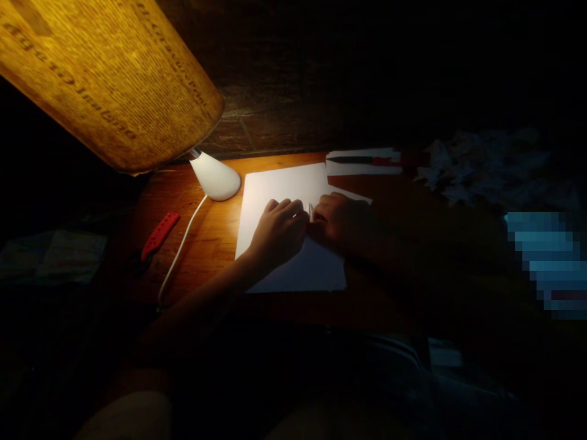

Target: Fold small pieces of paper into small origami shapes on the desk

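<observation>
Over white sheets of paper [293, 269] on the wooden table, my two hands meet with fingers bent inward. My left hand [280, 235] is closed, its thumb side turned toward the other hand. Facing it, my right hand [337, 217] is closed too and lies largely in shadow. Between the fingertips a small piece of folded paper [310, 211] shows as a thin white point. Most of it is hidden by the fingers. Another sheet's corner [360, 196] sticks out beyond my right hand.
A lit lamp with a printed shade [119, 79] and white base [215, 177] stands at left, its cord [183, 244] running forward. Nearby lies a red strap [159, 235]. Farther back, a dark-bladed tool [353, 160] rests on paper strips [367, 171]. Pointed paper pieces [486, 165] are heaped at right.
</observation>
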### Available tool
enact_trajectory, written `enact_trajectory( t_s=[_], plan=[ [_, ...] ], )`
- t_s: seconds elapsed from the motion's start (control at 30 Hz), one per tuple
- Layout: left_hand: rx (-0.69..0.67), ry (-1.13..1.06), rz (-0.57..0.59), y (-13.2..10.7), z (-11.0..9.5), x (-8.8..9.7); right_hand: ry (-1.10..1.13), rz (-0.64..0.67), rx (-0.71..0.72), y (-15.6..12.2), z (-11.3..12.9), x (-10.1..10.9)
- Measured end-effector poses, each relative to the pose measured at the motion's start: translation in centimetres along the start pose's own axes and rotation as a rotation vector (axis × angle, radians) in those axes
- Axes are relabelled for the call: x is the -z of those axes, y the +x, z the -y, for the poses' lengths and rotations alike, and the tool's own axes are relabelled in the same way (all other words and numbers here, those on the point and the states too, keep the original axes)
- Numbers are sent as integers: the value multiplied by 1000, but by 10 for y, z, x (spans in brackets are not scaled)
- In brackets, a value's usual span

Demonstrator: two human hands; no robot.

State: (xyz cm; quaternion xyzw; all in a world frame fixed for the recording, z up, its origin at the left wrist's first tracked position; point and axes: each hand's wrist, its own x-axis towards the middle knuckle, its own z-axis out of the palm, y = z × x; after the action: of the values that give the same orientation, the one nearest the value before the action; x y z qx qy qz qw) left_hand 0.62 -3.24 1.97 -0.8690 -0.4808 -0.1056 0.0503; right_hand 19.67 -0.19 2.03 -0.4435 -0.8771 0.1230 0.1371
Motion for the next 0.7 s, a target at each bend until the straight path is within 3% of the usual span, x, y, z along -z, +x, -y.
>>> enact_trajectory(
  t_s=[0.27, 0.53, 0.7],
  plan=[
    [54, -71, -1, 5, -2, -2, 25, 13, -61, 1, 1, 1],
    [-17, -26, 34, 10, -7, 4, 42, 79, -118, 2, 5, 9],
    [138, -124, 145, 17, -4, 6, 48, 107, -210, 2, 9, 10]
  ],
)
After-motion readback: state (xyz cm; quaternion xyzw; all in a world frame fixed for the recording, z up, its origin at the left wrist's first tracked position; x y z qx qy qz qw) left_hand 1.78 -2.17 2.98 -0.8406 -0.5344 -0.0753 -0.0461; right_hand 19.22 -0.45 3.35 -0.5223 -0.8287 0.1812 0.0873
